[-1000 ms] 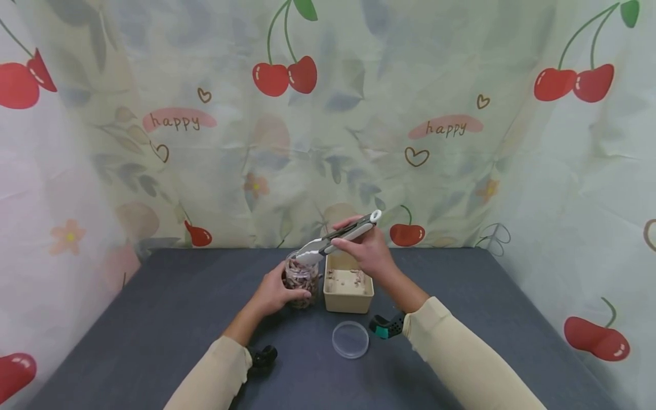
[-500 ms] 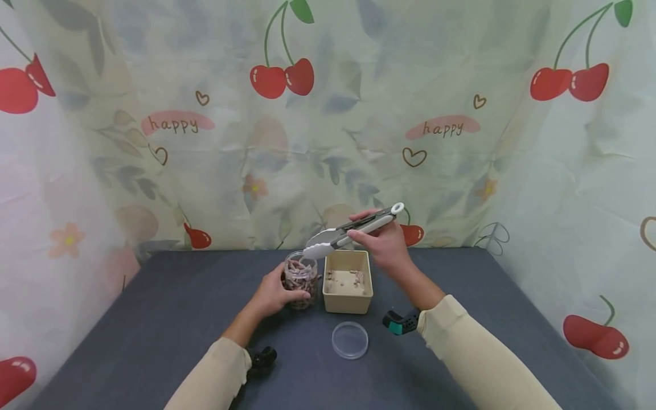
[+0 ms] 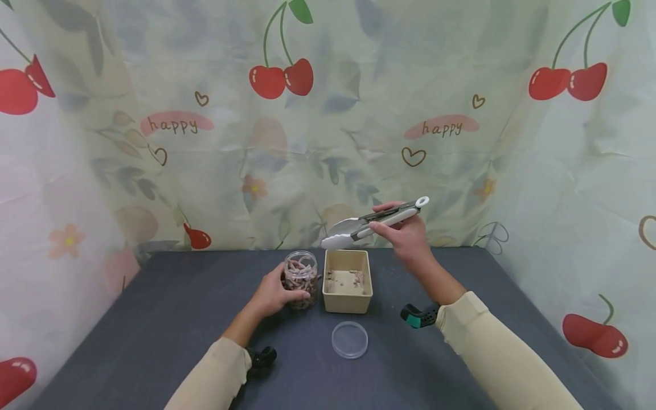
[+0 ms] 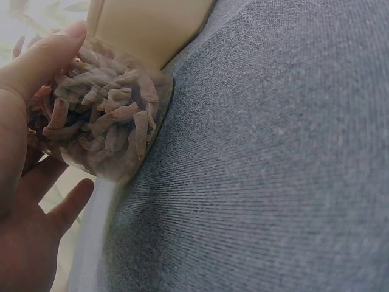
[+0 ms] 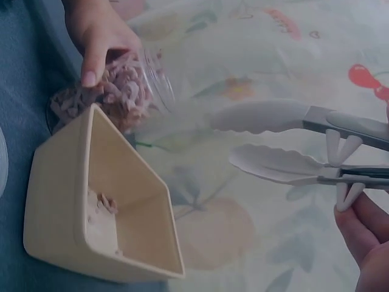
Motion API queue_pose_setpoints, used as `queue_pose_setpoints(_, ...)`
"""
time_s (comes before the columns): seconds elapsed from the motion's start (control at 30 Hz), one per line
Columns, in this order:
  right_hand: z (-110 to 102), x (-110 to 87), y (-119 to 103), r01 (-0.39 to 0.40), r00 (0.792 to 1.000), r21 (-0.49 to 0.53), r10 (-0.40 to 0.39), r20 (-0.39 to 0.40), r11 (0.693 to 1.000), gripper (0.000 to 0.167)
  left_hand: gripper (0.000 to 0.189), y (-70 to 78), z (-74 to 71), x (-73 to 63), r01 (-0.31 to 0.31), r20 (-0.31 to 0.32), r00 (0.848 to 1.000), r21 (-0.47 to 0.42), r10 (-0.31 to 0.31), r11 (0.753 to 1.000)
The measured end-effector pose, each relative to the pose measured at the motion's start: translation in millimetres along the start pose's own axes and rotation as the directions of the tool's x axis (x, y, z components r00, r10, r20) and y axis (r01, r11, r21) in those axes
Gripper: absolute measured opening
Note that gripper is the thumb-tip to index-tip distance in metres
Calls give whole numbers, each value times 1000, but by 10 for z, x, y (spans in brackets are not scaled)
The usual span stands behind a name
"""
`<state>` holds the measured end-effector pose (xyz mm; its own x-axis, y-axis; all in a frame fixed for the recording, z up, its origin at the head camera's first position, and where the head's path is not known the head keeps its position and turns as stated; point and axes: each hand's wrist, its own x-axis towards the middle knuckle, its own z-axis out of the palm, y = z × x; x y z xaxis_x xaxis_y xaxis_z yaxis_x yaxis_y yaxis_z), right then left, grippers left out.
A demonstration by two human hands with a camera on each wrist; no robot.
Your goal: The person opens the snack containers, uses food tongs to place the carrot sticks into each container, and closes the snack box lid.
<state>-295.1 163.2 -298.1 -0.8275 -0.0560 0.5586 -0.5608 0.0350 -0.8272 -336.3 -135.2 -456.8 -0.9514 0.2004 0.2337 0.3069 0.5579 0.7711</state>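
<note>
My left hand (image 3: 274,291) grips a clear jar (image 3: 301,285) from its left side, thumb across the front. The jar stands upright without a lid on the table and holds many small pinkish-brown, stick-like dried pieces (image 4: 106,103). In my right hand (image 3: 409,234) is a pair of tongs (image 5: 267,164) with white scalloped heads and grey-white handles. Their heads are apart, with nothing between them, above the back of a beige rectangular bin (image 3: 347,303). A few small pieces (image 5: 106,204) lie on the bin's floor. The bin stands just right of the jar.
A clear round lid (image 3: 350,340) lies flat on the dark table (image 3: 169,319) in front of the bin. Behind the table hangs a cherry-print curtain (image 3: 328,148), also along both sides. A thin wire loop (image 3: 493,238) shows at the back right.
My right hand has lifted the tongs out of the jar's mouth and carried them up and to the right, over the bin. My left hand and the jar have stayed put.
</note>
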Motion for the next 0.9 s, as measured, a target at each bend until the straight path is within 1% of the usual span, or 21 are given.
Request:
queue_pose_setpoints(0.17, -110, -7, -4, -35, 998, -33, 33, -44, 999, 38, 80, 5, 2, 0, 10, 8, 1000, -3, -10, 1000)
queue_pose_setpoints(0.23, -161, -12, 21, -29, 997, -52, 25, -67, 998, 39, 79, 7, 1, -3, 14, 7, 1000, -3, -14, 1000)
queue_pose_setpoints(0.37, -308, 14, 185, -8, 994, -80, -1, -110, 997, 42, 79, 9, 4, -7, 12, 11, 1000, -9, -12, 1000)
queue_pose_setpoints(0.43, -382, 22, 270, -13, 991, -93, 1, -131, 996, 44, 79, 11, 3, -10, 10, 11, 1000, -11, -10, 1000)
queue_pose_setpoints(0.5, -450, 21, 344, -30, 988, -107, 13, -155, 994, 45, 79, 13, 1, -9, 11, 12, 1000, -14, -11, 1000)
queue_pose_setpoints(0.73, -634, -54, 492, -63, 973, -144, 28, -230, 988, 47, 80, 24, -3, -11, 22, 15, 1000, -7, -22, 1000)
queue_pose_setpoints(0.9, -751, -148, 601, -130, 953, -179, 73, -293, 975, 49, 79, 34, 2, -9, 29, 11, 1000, -1, -29, 1000)
